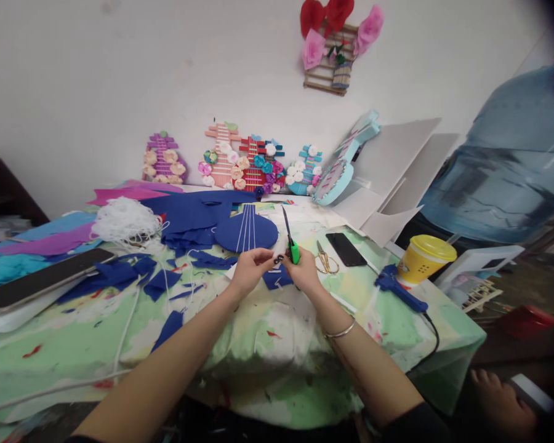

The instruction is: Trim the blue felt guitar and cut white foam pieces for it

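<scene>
Near the middle of the table, my right hand (303,269) grips a green-handled knife (295,251) whose dark, narrow blade points up and away. Just beside it, my left hand (253,269) is closed in a pinch, fingertips close to the right thumb. A small dark piece shows between the two hands, too small to make out. Below the fingers lies a blue piece (278,278) with whitish marks. Behind my left hand rests a round blue shape (246,232) with white strings running up it. Gold-handled scissors (327,263) lie right of my right hand.
A black phone (346,249), blue glue gun (401,289) and yellow-lidded tub (427,257) are on the right. White yarn (125,223), blue scraps (162,283) and another phone (48,279) lie left. Decorated instrument shapes (253,165) stand against the wall. A person's hand (505,403) shows lower right.
</scene>
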Demonstrator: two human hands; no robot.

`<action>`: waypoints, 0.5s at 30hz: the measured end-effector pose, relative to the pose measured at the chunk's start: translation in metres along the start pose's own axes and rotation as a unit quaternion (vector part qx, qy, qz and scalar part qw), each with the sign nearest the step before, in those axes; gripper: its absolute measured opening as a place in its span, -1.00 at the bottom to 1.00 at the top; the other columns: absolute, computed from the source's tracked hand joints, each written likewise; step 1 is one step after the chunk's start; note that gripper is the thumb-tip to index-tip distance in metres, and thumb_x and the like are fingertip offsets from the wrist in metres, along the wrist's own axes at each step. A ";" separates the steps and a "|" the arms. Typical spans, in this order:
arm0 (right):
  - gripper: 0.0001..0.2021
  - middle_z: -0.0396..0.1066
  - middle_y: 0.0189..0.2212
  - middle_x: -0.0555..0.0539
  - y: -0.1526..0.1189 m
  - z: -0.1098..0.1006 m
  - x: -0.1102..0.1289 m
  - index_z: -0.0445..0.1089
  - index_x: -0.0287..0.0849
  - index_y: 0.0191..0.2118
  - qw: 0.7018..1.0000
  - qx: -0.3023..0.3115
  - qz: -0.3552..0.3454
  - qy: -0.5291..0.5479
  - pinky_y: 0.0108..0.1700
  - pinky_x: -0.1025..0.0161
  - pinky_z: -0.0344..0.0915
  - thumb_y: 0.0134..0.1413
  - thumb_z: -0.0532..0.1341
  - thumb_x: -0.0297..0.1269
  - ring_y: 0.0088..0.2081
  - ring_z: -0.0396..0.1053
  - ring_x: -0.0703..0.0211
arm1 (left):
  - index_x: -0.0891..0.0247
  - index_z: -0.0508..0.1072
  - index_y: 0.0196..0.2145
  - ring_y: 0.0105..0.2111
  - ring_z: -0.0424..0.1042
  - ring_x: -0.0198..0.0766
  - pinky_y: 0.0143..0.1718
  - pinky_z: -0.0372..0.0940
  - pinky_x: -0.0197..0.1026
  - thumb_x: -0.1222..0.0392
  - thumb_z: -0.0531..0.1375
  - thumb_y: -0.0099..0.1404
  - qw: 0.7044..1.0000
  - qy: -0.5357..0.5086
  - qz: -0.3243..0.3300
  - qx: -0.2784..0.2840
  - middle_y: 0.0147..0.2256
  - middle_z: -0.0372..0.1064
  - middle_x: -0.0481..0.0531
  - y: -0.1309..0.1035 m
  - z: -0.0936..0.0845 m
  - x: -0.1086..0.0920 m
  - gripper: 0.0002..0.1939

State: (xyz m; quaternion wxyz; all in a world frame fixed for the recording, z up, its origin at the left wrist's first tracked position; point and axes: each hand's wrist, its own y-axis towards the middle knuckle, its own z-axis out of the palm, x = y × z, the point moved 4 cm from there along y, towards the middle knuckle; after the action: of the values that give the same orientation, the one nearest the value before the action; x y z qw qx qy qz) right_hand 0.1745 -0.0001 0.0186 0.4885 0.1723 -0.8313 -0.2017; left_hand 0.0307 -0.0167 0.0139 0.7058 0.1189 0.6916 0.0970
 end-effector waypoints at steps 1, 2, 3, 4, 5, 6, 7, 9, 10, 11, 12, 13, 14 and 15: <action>-0.84 0.26 -0.65 0.07 0.000 0.000 0.002 0.24 -0.16 -0.55 1.000 -0.005 -0.007 -0.014 -0.47 0.34 0.07 -0.09 0.18 -0.23 -0.55 0.17 0.27 | 0.34 0.51 -0.41 -0.52 0.40 -0.31 -0.47 0.33 -0.26 0.07 0.35 -0.08 1.000 -0.002 -0.005 0.003 -0.49 0.48 0.04 0.001 -0.001 0.002 -0.69; -0.85 0.26 -0.64 0.06 -0.001 0.000 0.004 0.25 -0.16 -0.54 1.000 -0.007 -0.014 -0.027 -0.47 0.34 0.06 -0.10 0.18 -0.23 -0.55 0.16 0.28 | 0.34 0.52 -0.43 -0.53 0.39 -0.31 -0.47 0.32 -0.26 0.06 0.36 -0.09 1.000 -0.004 -0.009 0.003 -0.50 0.48 0.04 0.002 -0.001 0.004 -0.69; -0.85 0.26 -0.63 0.06 -0.001 0.000 0.006 0.26 -0.16 -0.54 0.999 -0.007 -0.021 -0.037 -0.46 0.35 0.05 -0.09 0.17 -0.23 -0.55 0.16 0.28 | 0.34 0.51 -0.44 -0.54 0.39 -0.32 -0.48 0.31 -0.27 0.06 0.36 -0.11 1.000 -0.007 -0.013 0.001 -0.52 0.47 0.03 0.003 -0.002 0.005 -0.69; -0.86 0.27 -0.62 0.06 -0.002 0.000 0.009 0.27 -0.16 -0.53 0.999 -0.004 -0.027 -0.043 -0.46 0.35 0.05 -0.08 0.17 -0.23 -0.54 0.16 0.28 | 0.34 0.51 -0.46 -0.55 0.38 -0.32 -0.49 0.31 -0.27 0.06 0.37 -0.13 1.000 -0.014 -0.018 -0.002 -0.53 0.47 0.02 0.004 -0.002 0.007 -0.68; -0.87 0.28 -0.61 0.05 -0.002 0.000 0.011 0.29 -0.16 -0.51 0.999 0.001 -0.032 -0.039 -0.45 0.35 0.06 -0.08 0.17 -0.23 -0.53 0.17 0.27 | 0.33 0.51 -0.46 -0.55 0.38 -0.32 -0.48 0.31 -0.27 0.06 0.38 -0.16 0.999 -0.025 -0.027 -0.004 -0.53 0.47 0.02 0.004 -0.003 0.008 -0.68; -0.87 0.30 -0.58 0.04 -0.003 0.000 0.012 0.31 -0.16 -0.48 0.999 0.006 -0.035 -0.027 -0.43 0.35 0.08 -0.06 0.17 -0.23 -0.52 0.20 0.26 | 0.33 0.51 -0.46 -0.55 0.38 -0.32 -0.47 0.32 -0.26 0.06 0.39 -0.17 0.998 -0.043 -0.039 -0.006 -0.52 0.48 0.02 0.005 -0.003 0.010 -0.67; -0.88 0.33 -0.55 0.03 -0.003 -0.001 0.014 0.34 -0.16 -0.44 0.999 0.009 -0.036 -0.012 -0.40 0.35 0.10 -0.05 0.17 -0.22 -0.49 0.23 0.25 | 0.33 0.52 -0.45 -0.53 0.40 -0.31 -0.45 0.33 -0.24 0.07 0.39 -0.18 0.996 -0.068 -0.054 -0.007 -0.50 0.49 0.03 0.005 -0.003 0.012 -0.66; -0.85 0.37 -0.50 0.02 -0.004 -0.004 0.016 0.36 -0.15 -0.35 0.999 0.007 -0.033 0.005 -0.37 0.35 0.12 -0.03 0.18 -0.20 -0.45 0.27 0.24 | 0.35 0.52 -0.43 -0.50 0.42 -0.29 -0.38 0.35 -0.21 0.11 0.40 -0.18 0.987 -0.131 -0.088 -0.016 -0.47 0.50 0.06 0.006 -0.005 0.015 -0.66; -0.84 0.37 -0.50 0.02 -0.005 -0.007 0.018 0.36 -0.15 -0.34 0.999 0.004 -0.032 -0.005 -0.37 0.36 0.11 -0.02 0.18 -0.18 -0.45 0.27 0.23 | 0.36 0.51 -0.44 -0.49 0.43 -0.29 -0.35 0.35 -0.21 0.15 0.39 -0.18 0.981 -0.164 -0.105 -0.023 -0.46 0.49 0.05 0.007 -0.006 0.016 -0.68; -0.82 0.36 -0.52 0.03 -0.005 -0.009 0.019 0.36 -0.14 -0.36 0.999 0.003 -0.034 -0.028 -0.39 0.36 0.09 -0.02 0.18 -0.15 -0.46 0.26 0.23 | 0.36 0.50 -0.45 -0.48 0.43 -0.30 -0.33 0.35 -0.20 0.20 0.38 -0.16 0.973 -0.195 -0.119 -0.030 -0.47 0.48 0.04 0.007 -0.008 0.016 -0.73; -0.81 0.34 -0.56 0.03 -0.006 -0.010 0.021 0.35 -0.14 -0.40 0.997 0.009 -0.041 -0.062 -0.42 0.36 0.05 -0.01 0.17 -0.11 -0.48 0.24 0.24 | 0.36 0.48 -0.47 -0.47 0.43 -0.31 -0.31 0.35 -0.20 0.25 0.37 -0.15 0.966 -0.220 -0.130 -0.035 -0.49 0.47 0.03 0.008 -0.010 0.016 -0.77; -0.78 0.32 -0.58 0.04 -0.007 -0.011 0.023 0.33 -0.14 -0.44 0.994 0.019 -0.052 -0.100 -0.44 0.35 0.00 -0.01 0.17 -0.08 -0.50 0.22 0.24 | 0.35 0.46 -0.49 -0.47 0.43 -0.31 -0.30 0.34 -0.20 0.30 0.34 -0.12 0.960 -0.239 -0.140 -0.041 -0.51 0.45 0.01 0.009 -0.013 0.016 -0.83; -0.74 0.30 -0.60 0.03 -0.008 -0.011 0.025 0.31 -0.14 -0.47 0.988 0.032 -0.065 -0.138 -0.46 0.34 -0.04 -0.02 0.17 -0.04 -0.51 0.21 0.23 | 0.34 0.44 -0.51 -0.47 0.43 -0.32 -0.30 0.34 -0.20 0.34 0.31 -0.09 0.955 -0.253 -0.148 -0.045 -0.53 0.43 -0.01 0.009 -0.016 0.016 -0.87; -0.71 0.31 -0.61 0.02 -0.010 -0.011 0.027 0.30 -0.14 -0.49 0.981 0.044 -0.080 -0.172 -0.47 0.33 -0.08 -0.02 0.18 -0.01 -0.51 0.21 0.23 | 0.33 0.42 -0.52 -0.48 0.42 -0.32 -0.31 0.34 -0.20 0.37 0.28 -0.05 0.951 -0.265 -0.155 -0.047 -0.55 0.41 -0.02 0.010 -0.018 0.015 -0.91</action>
State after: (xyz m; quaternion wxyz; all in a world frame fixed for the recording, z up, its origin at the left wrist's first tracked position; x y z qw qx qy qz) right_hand 0.1723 -0.0233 0.0385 0.3120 0.2229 -0.8945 -0.2298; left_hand 0.0131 -0.0022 0.0026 0.8748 -0.0010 0.4842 -0.0162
